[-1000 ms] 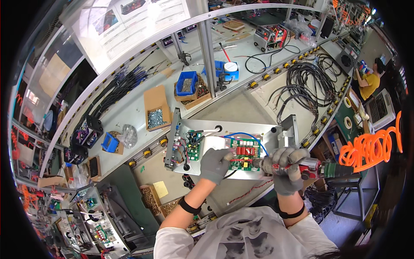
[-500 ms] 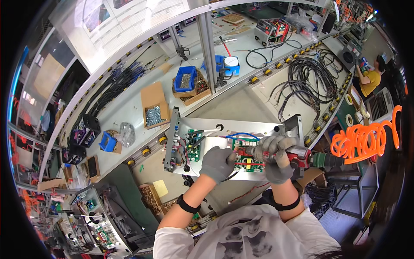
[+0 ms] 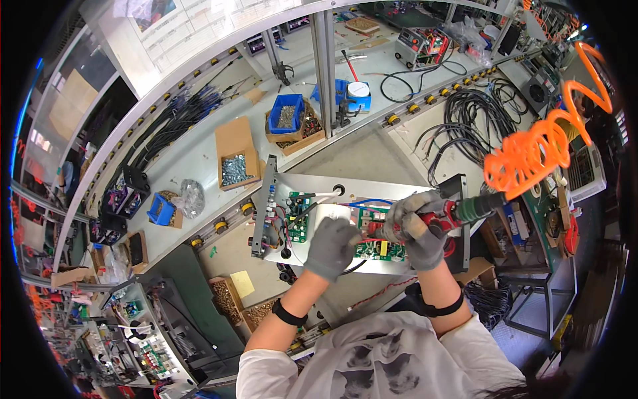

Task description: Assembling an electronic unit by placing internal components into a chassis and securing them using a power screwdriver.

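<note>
An open grey metal chassis [image 3: 389,187] lies on the workbench with green circuit boards [image 3: 297,207] and wires inside. My left hand [image 3: 330,247], in a grey glove, rests flat on the chassis next to a green board [image 3: 376,250]. My right hand [image 3: 415,226], also gloved, grips a red and green powered screwdriver [image 3: 465,209] held over that board. An orange coiled hose [image 3: 541,143] runs up from the screwdriver to the right.
Cardboard boxes of screws [image 3: 234,165], a blue parts bin [image 3: 285,114] and black cable bundles [image 3: 472,116] lie on the bench behind the chassis. A vertical metal post [image 3: 324,56] stands at the back. Racks of boards [image 3: 133,312] sit at lower left.
Both hands have drawn closer together over the green board, and the screwdriver has swung left from the chassis edge to above the board. The orange hose has risen to the right.
</note>
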`<state>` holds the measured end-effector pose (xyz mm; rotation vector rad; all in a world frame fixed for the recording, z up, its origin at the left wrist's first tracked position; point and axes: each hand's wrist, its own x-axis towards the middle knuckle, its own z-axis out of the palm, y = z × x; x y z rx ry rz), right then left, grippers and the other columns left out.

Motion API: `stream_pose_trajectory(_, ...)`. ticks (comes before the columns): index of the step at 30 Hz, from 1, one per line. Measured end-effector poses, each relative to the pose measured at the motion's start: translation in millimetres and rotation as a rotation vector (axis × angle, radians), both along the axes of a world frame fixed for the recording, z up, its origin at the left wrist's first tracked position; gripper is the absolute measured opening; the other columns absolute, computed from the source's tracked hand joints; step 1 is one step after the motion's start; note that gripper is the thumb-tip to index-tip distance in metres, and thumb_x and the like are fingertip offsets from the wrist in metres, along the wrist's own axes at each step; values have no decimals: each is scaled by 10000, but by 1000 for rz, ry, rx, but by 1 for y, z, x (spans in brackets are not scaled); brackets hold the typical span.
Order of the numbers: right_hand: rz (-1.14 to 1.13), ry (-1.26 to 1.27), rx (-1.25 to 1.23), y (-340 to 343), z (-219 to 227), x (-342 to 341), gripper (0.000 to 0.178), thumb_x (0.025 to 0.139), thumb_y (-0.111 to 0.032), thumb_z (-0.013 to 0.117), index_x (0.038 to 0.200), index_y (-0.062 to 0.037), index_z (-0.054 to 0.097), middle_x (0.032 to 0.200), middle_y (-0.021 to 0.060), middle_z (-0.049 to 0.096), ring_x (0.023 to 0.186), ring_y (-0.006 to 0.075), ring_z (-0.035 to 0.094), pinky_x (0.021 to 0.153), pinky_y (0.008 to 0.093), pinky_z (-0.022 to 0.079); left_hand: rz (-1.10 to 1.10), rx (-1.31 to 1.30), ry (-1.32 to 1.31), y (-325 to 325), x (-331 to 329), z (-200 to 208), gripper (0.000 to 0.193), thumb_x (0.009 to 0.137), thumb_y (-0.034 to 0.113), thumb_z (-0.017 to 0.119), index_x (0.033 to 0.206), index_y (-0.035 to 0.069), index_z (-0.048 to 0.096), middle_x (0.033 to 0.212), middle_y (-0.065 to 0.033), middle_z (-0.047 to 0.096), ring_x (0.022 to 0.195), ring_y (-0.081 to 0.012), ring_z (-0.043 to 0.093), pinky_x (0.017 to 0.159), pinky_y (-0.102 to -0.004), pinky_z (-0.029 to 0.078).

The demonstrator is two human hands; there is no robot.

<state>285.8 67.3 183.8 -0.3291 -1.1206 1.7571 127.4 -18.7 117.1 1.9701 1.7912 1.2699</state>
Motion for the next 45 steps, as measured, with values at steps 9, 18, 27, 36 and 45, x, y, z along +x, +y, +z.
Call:
stream_pose_trajectory(9, -79, -64, 146, -8, -20, -9, 182, 782, 46, 586, 925, -9, 488, 802, 109, 552, 670, 167, 541, 623, 301, 480, 72, -47, 16, 12, -8, 0, 125, 638, 159, 724, 663, 86, 625, 718, -69, 520, 706, -274, 498, 619, -377, 408)
stream_pose_trajectory(18, -48, -151, 37, -7, -24, -17, 185, 765, 80, 593, 907, -6, 510, 834, 94, 579, 753, 170, 583, 700, 319, 501, 98, -103, 88, 15, -5, 6, 136, 625, 168, 728, 575, 115, 613, 672, -26, 516, 655, -243, 500, 583, -367, 404)
stream_pose_trajectory(27, -29, -518, 287, -5, -16, -27, 250, 730, 97, 617, 936, -20, 535, 826, 66, 599, 788, 129, 583, 718, 284, 488, 81, -550, 399, 35, 5, 28, 106, 680, 193, 644, 768, 139, 666, 856, -46, 568, 874, -231, 547, 711, -364, 438)
stream_pose_trajectory(36, -67, -365, 23, -5, -21, -27, 229, 748, 99, 600, 923, -32, 531, 841, 61, 592, 767, 130, 587, 696, 281, 493, -67, -734, 526, 40, 6, 25, 198, 706, 201, 651, 900, 182, 685, 997, -33, 551, 1032, -203, 516, 827, -367, 404)
stream_pose_trajectory(45, -125, -417, 237, -8, -24, -38, 238, 716, 65, 664, 881, -37, 526, 755, 17, 564, 652, 77, 544, 589, 230, 458, -38, -674, 471, 36, 7, 23, 216, 712, 214, 650, 918, 153, 672, 1007, -43, 543, 1050, -203, 502, 854, -359, 396)
